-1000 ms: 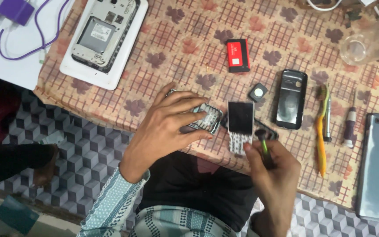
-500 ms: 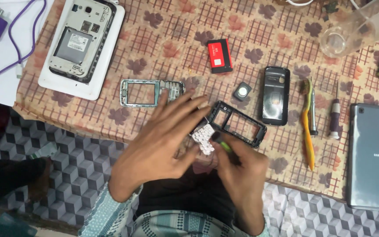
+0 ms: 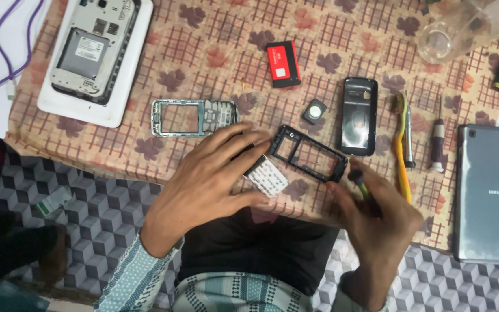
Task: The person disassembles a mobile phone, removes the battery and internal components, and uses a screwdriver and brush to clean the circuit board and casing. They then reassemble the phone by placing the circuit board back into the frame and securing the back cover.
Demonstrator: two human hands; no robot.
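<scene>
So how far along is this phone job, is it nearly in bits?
Mostly apart, it seems. Already laid out on the cloth: the red battery, the black back cover, a small square part and a silver inner frame. In hand: the left hand rests on the white keypad beside the black front frame, while the right hand holds a small green-handled tool. What remains is unclear.
</scene>
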